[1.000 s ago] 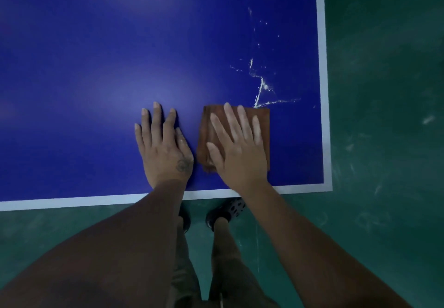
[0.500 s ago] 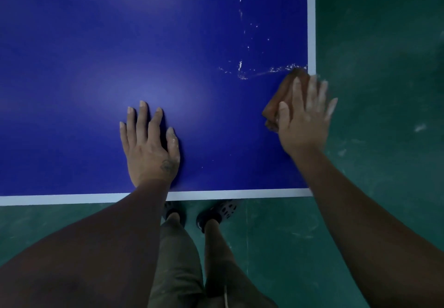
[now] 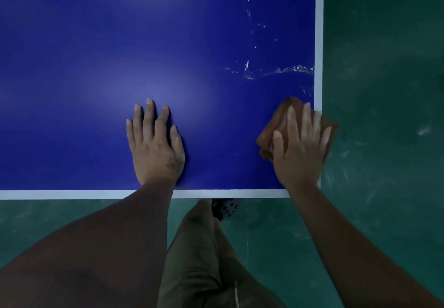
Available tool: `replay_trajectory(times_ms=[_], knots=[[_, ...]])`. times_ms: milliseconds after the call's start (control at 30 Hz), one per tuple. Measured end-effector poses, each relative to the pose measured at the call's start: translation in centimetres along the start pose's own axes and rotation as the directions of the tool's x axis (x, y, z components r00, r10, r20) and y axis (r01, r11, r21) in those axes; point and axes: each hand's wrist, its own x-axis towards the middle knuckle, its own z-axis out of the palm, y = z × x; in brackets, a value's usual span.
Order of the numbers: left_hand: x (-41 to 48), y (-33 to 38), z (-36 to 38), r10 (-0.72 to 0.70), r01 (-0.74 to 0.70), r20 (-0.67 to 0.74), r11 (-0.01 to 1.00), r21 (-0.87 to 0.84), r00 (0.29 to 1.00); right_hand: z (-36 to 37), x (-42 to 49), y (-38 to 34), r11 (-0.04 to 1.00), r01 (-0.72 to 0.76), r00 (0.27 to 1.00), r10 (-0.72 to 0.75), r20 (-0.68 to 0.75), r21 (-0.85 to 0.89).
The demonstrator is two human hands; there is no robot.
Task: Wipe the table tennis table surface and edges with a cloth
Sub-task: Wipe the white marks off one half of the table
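Surface: 1 blue table tennis surface (image 3: 96,55) with a white border line along its near edge and its right edge; only the near right corner shows.
Cloth: 1 brown folded cloth (image 3: 276,125), lying at the right edge close to the near right corner; its long axis runs slantwise from the blue field out across the white line, and its outer end hangs past the edge over the green floor (image 3: 384,67).
Right hand: 1 right hand (image 3: 300,149) flat on top of the cloth, fingers (image 3: 292,125) spread apart and pointing toward the far edge, pressing down, not clamped round it.
Left hand: 1 left hand (image 3: 156,149) palm down on the bare blue, near the near edge and well apart from the cloth, fingers slightly apart, holding nothing.
Marks: white streaks and specks (image 3: 288,69) beyond the cloth, beside the right edge.
Below: 1 dark shoe (image 3: 227,208) on the floor under the near edge.
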Motion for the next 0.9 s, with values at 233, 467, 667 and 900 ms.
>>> replay_trajectory(times_ms=[233,467,667,900], knots=[[0.0,-0.3,0.4,0.020,-0.020,-0.043,1.000,-0.004,0.999,1.5,-4.4,-8.8,0.999,0.036,0.998,-0.036,0.054,0.011],[0.0,-0.4,0.2,0.009,-0.010,-0.034,1.000,-0.015,0.999,2.5,-6.5,-9.6,0.891,0.446,0.889,-0.452,0.078,0.087],[-0.1,0.0,-0.1,-0.004,0.004,0.015,1.000,-0.005,1.000,1.1,-7.0,1.3,0.953,0.303,0.951,-0.302,0.072,-0.009],[0.0,-0.2,0.1,0.005,-0.005,0.000,1.000,-0.017,1.000,0.5,0.0,-3.7,0.998,0.063,0.997,-0.062,0.039,-0.032]])
